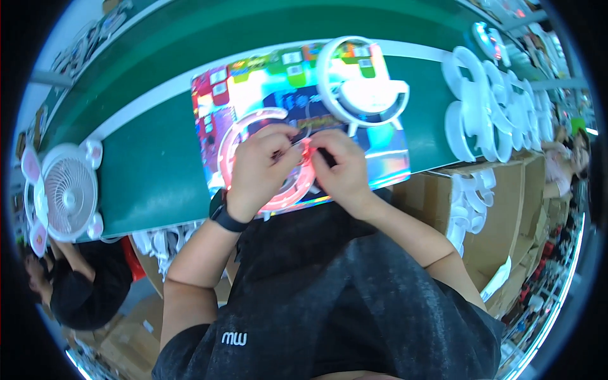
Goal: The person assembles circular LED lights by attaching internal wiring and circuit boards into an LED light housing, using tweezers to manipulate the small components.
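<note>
A white ring-shaped part [228, 142] with glowing pink-red light inside lies under my hands, on a shiny printed board or sheet [396, 168]. My left hand [263, 168] bends over the ring, its thumb and fingers pinched together. Close beside it, my right hand [345, 164] pinches too, the fingertips of both almost meeting at the ring's right side. Between them a small red-lit piece shows; whether it is a light strip or part of the ring, I cannot tell. A thin wire [308, 120] runs just above the fingertips.
A second white ring [324, 79] with a round base stands behind my right hand. Several white curved frames [468, 107] are lined up on the right of the green bench [145, 168]. At left is a fan with animal ears [69, 183]. A cardboard box [506, 209] holds white parts. Another person [88, 288] sits at lower left.
</note>
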A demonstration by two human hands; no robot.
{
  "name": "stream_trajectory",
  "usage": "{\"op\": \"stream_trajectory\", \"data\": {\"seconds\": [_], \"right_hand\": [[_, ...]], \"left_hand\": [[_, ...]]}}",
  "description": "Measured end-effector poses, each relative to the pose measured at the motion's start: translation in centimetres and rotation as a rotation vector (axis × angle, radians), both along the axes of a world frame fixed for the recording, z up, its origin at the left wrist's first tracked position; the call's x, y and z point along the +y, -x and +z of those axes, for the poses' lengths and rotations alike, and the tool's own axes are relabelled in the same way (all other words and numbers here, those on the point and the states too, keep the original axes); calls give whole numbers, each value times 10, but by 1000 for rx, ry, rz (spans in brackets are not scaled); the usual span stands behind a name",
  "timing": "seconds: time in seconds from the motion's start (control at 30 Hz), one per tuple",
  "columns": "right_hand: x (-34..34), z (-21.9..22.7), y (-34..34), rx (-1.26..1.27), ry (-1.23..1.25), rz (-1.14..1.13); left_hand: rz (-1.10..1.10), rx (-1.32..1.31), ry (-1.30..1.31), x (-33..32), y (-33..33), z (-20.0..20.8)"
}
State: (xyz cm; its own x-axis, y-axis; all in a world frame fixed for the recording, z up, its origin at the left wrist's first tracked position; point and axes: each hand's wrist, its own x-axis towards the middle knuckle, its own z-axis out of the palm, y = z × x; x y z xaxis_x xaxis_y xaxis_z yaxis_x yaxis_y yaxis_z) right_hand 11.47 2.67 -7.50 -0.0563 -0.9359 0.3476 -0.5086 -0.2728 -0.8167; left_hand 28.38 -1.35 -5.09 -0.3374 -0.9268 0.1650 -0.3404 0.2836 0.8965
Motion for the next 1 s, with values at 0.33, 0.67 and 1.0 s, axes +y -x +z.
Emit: {"op": "stream_trajectory", "data": {"seconds": [0.33, 0.67, 1.0], "right_hand": [[-3, 6, 11, -17, -52, 29], [-9, 16, 9, 289, 19, 122], [-18, 23, -1, 399, 62, 241]], "left_hand": [[-126, -197, 160, -4, 8, -2], [-193, -238, -151, -16, 3, 4], [-288, -227, -265, -30, -14, -1]]}}
